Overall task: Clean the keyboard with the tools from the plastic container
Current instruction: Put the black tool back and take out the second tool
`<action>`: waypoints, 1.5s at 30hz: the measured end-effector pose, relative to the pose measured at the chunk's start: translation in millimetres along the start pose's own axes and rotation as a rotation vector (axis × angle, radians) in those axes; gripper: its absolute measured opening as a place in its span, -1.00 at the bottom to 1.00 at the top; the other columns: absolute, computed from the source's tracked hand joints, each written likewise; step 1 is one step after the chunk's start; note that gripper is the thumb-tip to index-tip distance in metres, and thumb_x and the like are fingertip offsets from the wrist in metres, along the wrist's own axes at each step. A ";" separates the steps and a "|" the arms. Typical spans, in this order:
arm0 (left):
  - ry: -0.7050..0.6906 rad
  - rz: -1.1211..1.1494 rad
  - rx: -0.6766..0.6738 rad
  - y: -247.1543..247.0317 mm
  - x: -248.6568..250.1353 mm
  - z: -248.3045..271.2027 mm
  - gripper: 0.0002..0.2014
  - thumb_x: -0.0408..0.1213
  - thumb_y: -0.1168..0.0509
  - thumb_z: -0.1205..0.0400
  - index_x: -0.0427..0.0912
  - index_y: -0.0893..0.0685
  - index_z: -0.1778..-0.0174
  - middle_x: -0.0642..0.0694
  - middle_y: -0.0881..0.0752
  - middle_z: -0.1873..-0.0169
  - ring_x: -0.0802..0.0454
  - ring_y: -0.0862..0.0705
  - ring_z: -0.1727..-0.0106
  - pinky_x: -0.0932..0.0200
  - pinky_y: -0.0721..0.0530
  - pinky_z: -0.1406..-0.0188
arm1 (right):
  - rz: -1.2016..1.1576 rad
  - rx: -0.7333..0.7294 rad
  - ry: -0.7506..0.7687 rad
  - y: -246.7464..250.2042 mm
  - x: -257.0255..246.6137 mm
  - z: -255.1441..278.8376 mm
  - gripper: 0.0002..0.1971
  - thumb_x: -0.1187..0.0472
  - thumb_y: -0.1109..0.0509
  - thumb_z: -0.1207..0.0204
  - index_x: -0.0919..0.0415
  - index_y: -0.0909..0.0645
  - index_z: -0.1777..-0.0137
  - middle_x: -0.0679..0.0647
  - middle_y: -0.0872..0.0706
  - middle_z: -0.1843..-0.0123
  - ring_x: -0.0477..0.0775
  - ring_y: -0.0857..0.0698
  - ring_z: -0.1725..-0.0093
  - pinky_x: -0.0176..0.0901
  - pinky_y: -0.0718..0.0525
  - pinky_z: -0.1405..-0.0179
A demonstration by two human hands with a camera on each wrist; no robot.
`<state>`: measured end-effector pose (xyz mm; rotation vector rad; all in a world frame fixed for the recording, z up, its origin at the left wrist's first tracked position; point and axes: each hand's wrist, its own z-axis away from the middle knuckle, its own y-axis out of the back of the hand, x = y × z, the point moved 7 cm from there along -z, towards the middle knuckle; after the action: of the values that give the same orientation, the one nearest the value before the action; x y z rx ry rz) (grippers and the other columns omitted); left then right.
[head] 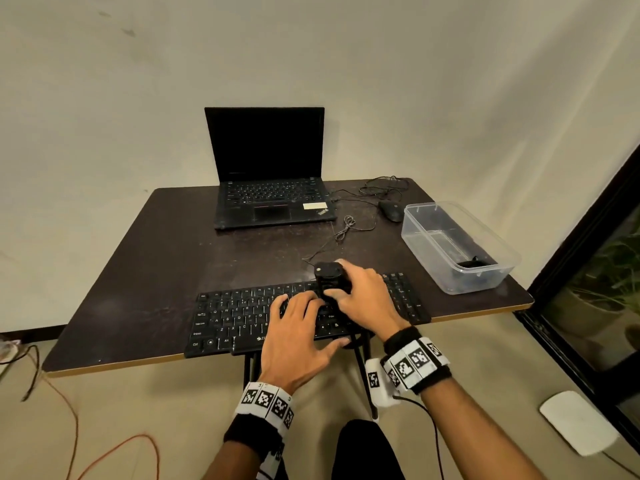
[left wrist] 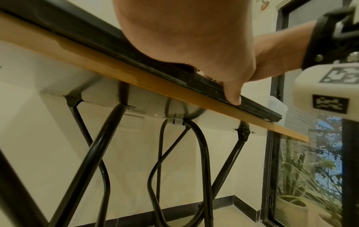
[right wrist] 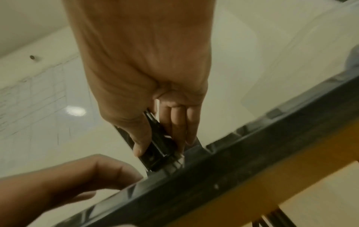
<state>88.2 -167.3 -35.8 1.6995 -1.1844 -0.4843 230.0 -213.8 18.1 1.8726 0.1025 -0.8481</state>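
On the floor at the far left, an orange cable [head: 114, 448] loops near a dark one. The dark table [head: 166, 265] fills the middle of the head view, with a light wooden edge along its near side. The black keyboard [head: 239, 317] lies along that near edge, its front just overhanging; in the left wrist view the same front rim [left wrist: 174, 78] sits on top of the wooden edge.

The left hand [head: 294, 341] lies flat on the keyboard's middle, fingers straight and spread across the keys, thumb stretched to the right along the front rim. It holds nothing; it presses the board down.

Beyond it, at the far side of the table, an open black laptop [head: 270, 188] stands with its screen dark. A thin cable [head: 346, 230] runs from the laptop's right toward the keyboard.

The right hand [head: 363, 299] grips a small black cleaning tool [head: 330, 275], upright over the keys right of centre, just beside the left fingertips. Thumb on one side and fingers on the other are curled round its body; the right wrist view shows the tool's [right wrist: 157, 147] lower end against the keyboard, though blur hides its tip.

Further right, a black mouse [head: 391, 211] rests near the far edge. Nearer, at the table's right edge, stands the clear plastic container [head: 429, 244], with a small dark item [head: 471, 263] in its near end that I cannot identify. A white object [head: 578, 422] lies on the floor at the far right.
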 end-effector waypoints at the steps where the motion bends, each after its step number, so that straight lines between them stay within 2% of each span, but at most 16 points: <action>1: -0.006 0.008 0.005 0.9 0.5 0.8 -0.23 0.53 -0.22 -0.59 -0.06 -0.65 -0.42 0.04 -0.60 -0.40 0.03 -0.56 -0.48 -0.23 -0.33 -0.67 | 0.015 0.000 -0.009 0.7 2.2 -1.8 -0.64 0.05 -0.60 -0.57 -0.09 -0.69 -0.35 0.01 -0.91 -0.15 0.17 -0.84 -0.20 0.14 -0.77 -0.24; 5: 0.001 0.009 -0.009 1.3 0.6 0.1 -0.24 0.55 -0.20 -0.58 -0.02 -0.63 -0.43 0.07 -0.58 -0.41 0.06 -0.54 -0.49 -0.23 -0.30 -0.70 | 0.068 0.182 -0.280 50.0 65.6 3.0 -0.61 0.03 -0.60 -0.57 -0.10 -0.68 -0.38 0.15 -0.89 -0.17 0.32 -0.82 -0.24 0.23 -0.77 -0.27; 7: 0.009 0.001 -0.015 -0.4 1.0 -1.3 -0.23 0.56 -0.16 -0.59 0.00 -0.62 -0.43 0.08 -0.57 -0.43 0.06 -0.53 -0.52 -0.25 -0.31 -0.70 | 0.047 0.266 -0.364 71.9 90.5 14.1 -0.64 0.07 -0.62 -0.60 0.04 -0.72 -0.37 0.21 -0.88 -0.16 0.36 -0.81 -0.22 0.21 -0.77 -0.27; 9: 0.009 0.002 -0.030 -1.4 1.7 -1.9 -0.24 0.56 -0.14 -0.60 -0.01 -0.62 -0.42 0.07 -0.57 -0.43 0.05 -0.53 -0.52 -0.26 -0.34 -0.68 | 0.095 0.278 -0.366 76.9 96.9 21.4 -0.66 0.10 -0.62 -0.61 0.09 -0.74 -0.35 0.24 -0.88 -0.09 0.38 -0.81 -0.16 0.18 -0.78 -0.21; 13: -0.003 -0.013 -0.051 -1.7 0.7 0.7 -0.21 0.57 -0.10 -0.62 -0.01 -0.61 -0.47 0.08 -0.56 -0.46 0.06 -0.50 -0.56 -0.26 -0.29 -0.71 | 0.137 0.293 -0.385 72.3 93.3 25.9 -0.67 0.08 -0.60 -0.62 0.07 -0.69 -0.33 0.26 -0.87 -0.04 0.42 -0.82 -0.13 0.28 -0.80 -0.17; 18: -0.009 -0.022 -0.082 -4.3 -0.4 1.4 -0.17 0.59 -0.01 -0.64 -0.01 -0.58 -0.54 0.09 -0.52 -0.52 0.08 -0.44 -0.62 -0.25 -0.19 -0.76 | 0.299 0.299 -0.338 78.5 79.5 27.5 -0.66 0.20 -0.56 -0.63 0.11 -0.68 -0.38 0.28 -0.87 0.00 0.40 -0.82 -0.09 0.16 -0.77 -0.10; 24: -0.012 -0.029 -0.085 -6.5 -0.4 1.2 -0.16 0.59 -0.02 -0.63 -0.02 -0.59 -0.54 0.06 -0.52 -0.53 0.05 -0.44 -0.63 -0.25 -0.20 -0.76 | 0.523 0.165 -0.250 86.1 59.9 -3.2 -0.64 0.15 -0.55 -0.60 0.08 -0.64 -0.36 0.18 -0.86 -0.02 0.33 -0.82 -0.12 0.13 -0.76 -0.09; 29: -0.005 -0.019 -0.095 -4.6 -0.1 1.5 -0.16 0.59 -0.05 -0.61 -0.01 -0.57 -0.54 0.07 -0.51 -0.53 0.05 -0.43 -0.62 -0.25 -0.17 -0.77 | 0.847 -0.011 -0.170 80.8 44.6 -53.5 -0.62 0.09 -0.53 -0.58 0.12 -0.64 -0.37 0.14 -0.82 -0.17 0.24 -0.81 -0.20 0.04 -0.73 -0.09; 34: -0.018 0.000 -0.079 -2.3 1.3 2.9 -0.18 0.58 -0.10 -0.60 -0.03 -0.63 -0.49 0.06 -0.56 -0.47 0.04 -0.50 -0.58 -0.26 -0.28 -0.72 | 1.081 -0.183 -0.128 58.8 45.9 -81.3 -0.67 0.12 -0.47 -0.67 0.10 -0.67 -0.41 0.10 -0.78 -0.34 0.18 -0.78 -0.35 -0.01 -0.70 -0.16; 40: -0.038 -0.005 -0.060 -2.7 2.9 2.4 -0.19 0.59 -0.11 -0.59 -0.04 -0.68 -0.41 0.05 -0.61 -0.41 0.03 -0.55 -0.53 -0.20 -0.19 -0.67 | 1.174 -0.245 -0.112 49.2 57.7 -89.9 -0.71 0.16 -0.44 -0.70 0.09 -0.73 -0.39 0.09 -0.80 -0.34 0.17 -0.79 -0.35 -0.02 -0.74 -0.15; 45: -0.035 -0.002 -0.040 -1.8 1.6 2.6 -0.17 0.59 -0.09 -0.59 -0.05 -0.67 -0.44 0.04 -0.60 -0.44 0.03 -0.52 -0.57 -0.21 -0.21 -0.70 | 1.141 -0.273 -0.118 48.6 65.9 -88.9 -0.67 0.05 -0.49 -0.69 0.14 -0.70 -0.39 0.13 -0.80 -0.34 0.19 -0.79 -0.34 -0.01 -0.71 -0.18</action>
<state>87.8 -169.8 -38.2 1.6644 -1.1903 -0.5374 345.2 -181.9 36.0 1.2919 -0.8112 -0.1197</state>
